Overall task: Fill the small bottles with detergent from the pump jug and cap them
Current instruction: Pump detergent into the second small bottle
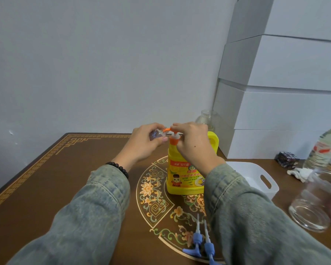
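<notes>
- Nearest edge of the dark brown desk with gold inlay pattern (52, 190): two blue plastic pump caps with long white dip tubes (201, 240) lie side by side, heads toward the viewer, just left of the right denim sleeve. Judgement: laid within reach so they can go onto the bottles once filled.
- Right of the sleeve: clear glass jar (313, 203), apparently holding nothing; behind it a white plastic basket with a slot handle (264, 180), contents hidden by the arm.
- Centre of desk: yellow plastic detergent jug with an orange pump (182, 173) stands upright on the round floral medallion, label facing the viewer. Judgement: set mid-desk so both hands meet over it.
- Right hand (193, 142) sits over the pump head, fingers curled down around it and covering most of it; posture fits pressing the pump, though whether it is down I cannot tell.
- Left hand (141, 144) grips a small clear plastic bottle (156, 134), tipped on its side, mouth held against the orange spout tip. The bottle lies within the curled fingers, just left of the pump and touching the nozzle. Fill level unreadable.
- Judgement: filling under way; capping not yet done.
- Far side: stacked white boxes (287, 115) against the wall.
</notes>
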Motion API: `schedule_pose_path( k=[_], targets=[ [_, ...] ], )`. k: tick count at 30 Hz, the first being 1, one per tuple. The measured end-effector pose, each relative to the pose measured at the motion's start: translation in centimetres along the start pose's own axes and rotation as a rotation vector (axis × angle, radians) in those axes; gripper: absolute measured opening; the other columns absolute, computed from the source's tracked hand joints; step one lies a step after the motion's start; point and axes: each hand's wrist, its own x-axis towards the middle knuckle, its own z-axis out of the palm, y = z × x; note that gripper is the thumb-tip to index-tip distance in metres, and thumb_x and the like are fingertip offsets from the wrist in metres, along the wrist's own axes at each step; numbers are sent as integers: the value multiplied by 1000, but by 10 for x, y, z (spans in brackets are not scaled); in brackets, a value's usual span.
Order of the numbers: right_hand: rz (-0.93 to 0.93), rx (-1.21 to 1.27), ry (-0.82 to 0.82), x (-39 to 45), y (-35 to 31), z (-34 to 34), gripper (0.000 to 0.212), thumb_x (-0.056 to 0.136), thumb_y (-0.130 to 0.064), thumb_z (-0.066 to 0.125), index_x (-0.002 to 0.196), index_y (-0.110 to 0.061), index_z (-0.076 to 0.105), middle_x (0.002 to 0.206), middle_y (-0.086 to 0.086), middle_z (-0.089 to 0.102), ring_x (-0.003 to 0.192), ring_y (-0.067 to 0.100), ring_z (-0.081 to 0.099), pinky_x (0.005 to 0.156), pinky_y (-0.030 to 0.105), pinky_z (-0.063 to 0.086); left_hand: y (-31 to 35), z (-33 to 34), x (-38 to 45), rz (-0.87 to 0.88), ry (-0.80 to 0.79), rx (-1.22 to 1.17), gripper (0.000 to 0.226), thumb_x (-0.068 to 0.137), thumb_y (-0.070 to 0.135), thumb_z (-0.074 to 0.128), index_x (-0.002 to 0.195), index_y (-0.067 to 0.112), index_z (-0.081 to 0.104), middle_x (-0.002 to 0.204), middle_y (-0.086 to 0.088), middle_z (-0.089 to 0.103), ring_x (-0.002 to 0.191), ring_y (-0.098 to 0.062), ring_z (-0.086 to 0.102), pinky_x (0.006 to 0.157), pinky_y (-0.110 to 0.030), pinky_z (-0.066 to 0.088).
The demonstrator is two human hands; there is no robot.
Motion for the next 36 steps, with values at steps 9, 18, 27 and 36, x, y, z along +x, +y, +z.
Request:
schedule_pose_path(
  k=[9, 18, 27, 36],
  targets=[
    [-15, -150, -83, 9, 2, -6, 27, 86, -20, 57, 108, -27, 71, 107, -2, 73, 108, 23, 61, 85, 37, 32, 3, 1, 0, -13, 51, -46, 26, 83, 34, 70, 108, 29, 67, 96, 7, 67, 88, -8, 59, 70, -19, 40],
    [-35, -117, -48, -1, -3, -11, 26, 87, -13, 56, 107, -21, 70, 110, 0, 72, 108, 24, 60, 81, 35, 27, 12, -4, 3, 10, 30, 31, 25, 84, 35, 69, 108, 29, 67, 91, 7, 68, 79, 1, 57, 64, -12, 37],
    [-25, -88, -19, -7, -4, -4, 27, 81, -7, 56, 100, -18, 71, 103, -1, 73, 102, 24, 62, 75, 33, 21, 10, 0, -2, -20, 26, 14, 32, 84, 34, 70, 114, 25, 68, 97, 6, 67, 88, -9, 58, 69, -14, 37],
    [-5, -78, -15, -11, -5, 2, 29, 77, -5, 59, 100, -17, 72, 104, 2, 73, 103, 27, 61, 78, 35, 24, 4, 7, -4, -36, 35, -8, 31, 81, 34, 72, 111, 26, 69, 102, 4, 71, 95, -12, 63, 79, -22, 41]
  ],
)
